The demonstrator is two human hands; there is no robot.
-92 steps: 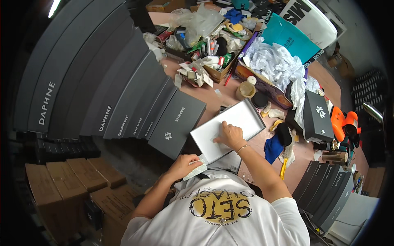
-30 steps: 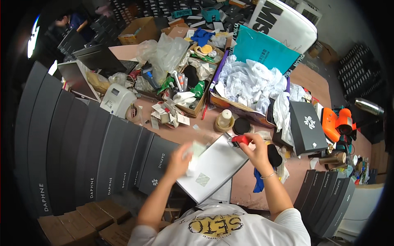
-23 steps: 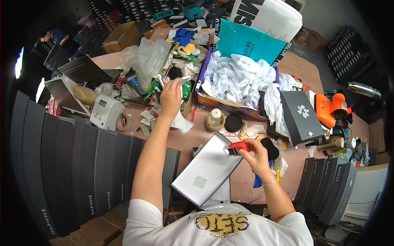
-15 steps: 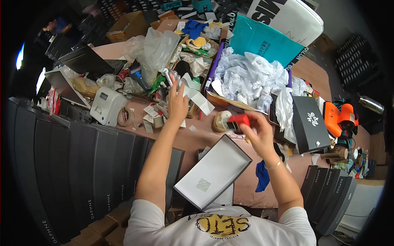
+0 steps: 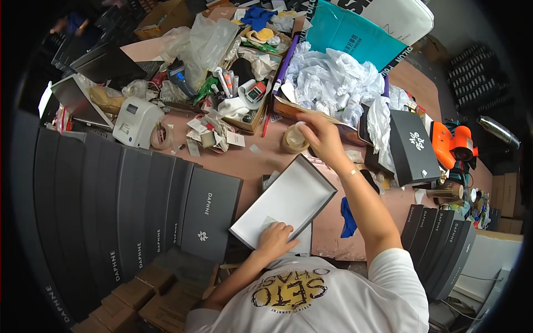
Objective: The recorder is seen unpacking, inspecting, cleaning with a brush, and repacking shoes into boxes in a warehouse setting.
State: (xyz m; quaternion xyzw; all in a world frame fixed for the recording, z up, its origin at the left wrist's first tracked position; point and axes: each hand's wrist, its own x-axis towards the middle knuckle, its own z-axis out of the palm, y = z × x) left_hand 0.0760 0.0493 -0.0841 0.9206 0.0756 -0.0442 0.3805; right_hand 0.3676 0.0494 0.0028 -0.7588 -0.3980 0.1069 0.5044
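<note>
Shallow grey box [image 5: 305, 186], white inside: where is it exactly?

Right in front of the person, set slantwise at the near edge of the counter [image 5: 327, 240], open side up. A pale patch [image 5: 268, 221] shows inside its near end.

And the hands?

Left hand [image 5: 276, 242] lies over that near end, fingers close together beside the patch; I can't tell whether its grip has hold of anything. Right hand [image 5: 321, 135] is beyond the far end, fingers curled at a round tan container [image 5: 294, 142] with a whitish top. Whether that grip is closed on it, I can't tell either.

What's the counter like?

Pinkish and crowded. A blue cloth [image 5: 347, 217] lies right of the box. Farther back there's a big open carton of crumpled white paper [image 5: 330, 77], and left of it a smaller carton with markers and a red device [image 5: 256, 91]. A white label printer [image 5: 136, 122] stands on the left, an orange tool [image 5: 442, 147] on the right.

And the room?

Dark grey boxes [image 5: 141, 208] stand in a row at left, above brown cartons [image 5: 119, 297]. More dark boxes [image 5: 474, 80] are stacked far right. Upper left, a blurred person [image 5: 75, 23].
</note>
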